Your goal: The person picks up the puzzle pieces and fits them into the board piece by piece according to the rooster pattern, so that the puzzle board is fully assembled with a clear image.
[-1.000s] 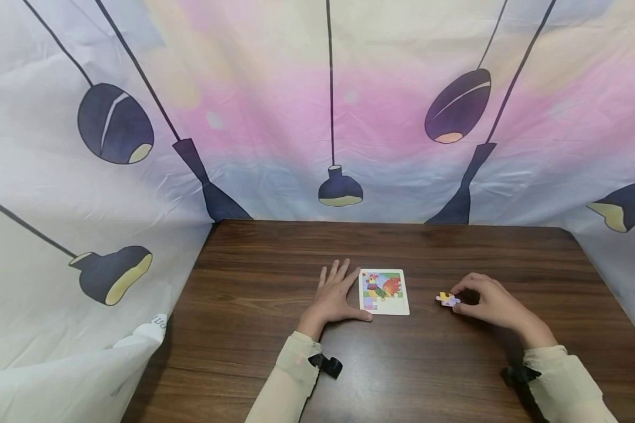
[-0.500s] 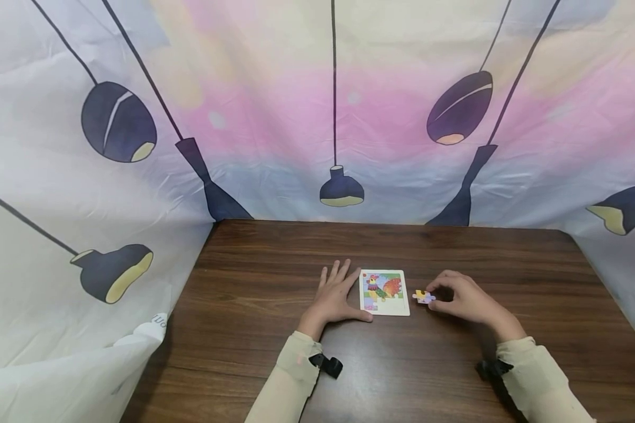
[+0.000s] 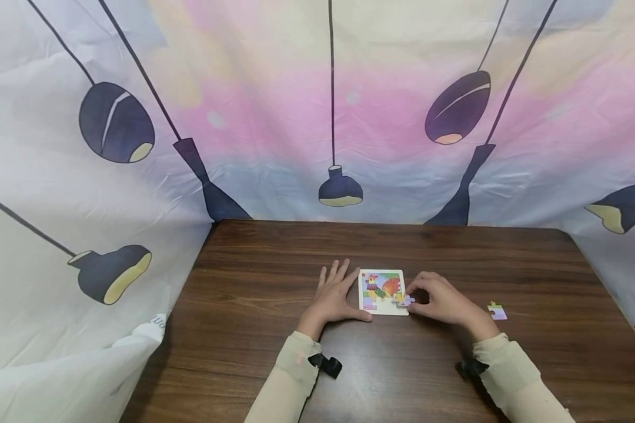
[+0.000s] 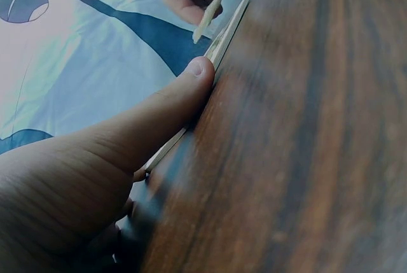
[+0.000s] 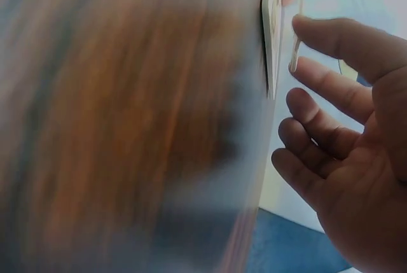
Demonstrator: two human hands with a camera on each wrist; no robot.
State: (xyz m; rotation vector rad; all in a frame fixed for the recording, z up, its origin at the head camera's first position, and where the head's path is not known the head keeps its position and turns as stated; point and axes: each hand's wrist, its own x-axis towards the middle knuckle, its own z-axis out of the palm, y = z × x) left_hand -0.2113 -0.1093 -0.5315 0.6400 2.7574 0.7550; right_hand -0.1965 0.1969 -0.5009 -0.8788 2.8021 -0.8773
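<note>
On the table lies a square puzzle board with a white border and a rooster picture, its lower part showing bare cream. My left hand rests at the board's left side, fingers spread, the thumb along its near left corner. In the left wrist view that thumb touches the board's edge. Between thumb and index finger, my right hand pinches a yellow and lilac puzzle piece over the board's lower right part. The right wrist view shows this piece edge-on, slightly apart from the board.
A loose puzzle piece, lilac with a yellow-green tab, lies on the dark wooden table beyond the right wrist. A cloth printed with hanging lamps closes off the back and left sides.
My right hand has moved left with the pinched piece, from the table on the right to over the board. The loose piece on the right has come into view. My left hand stays put.
</note>
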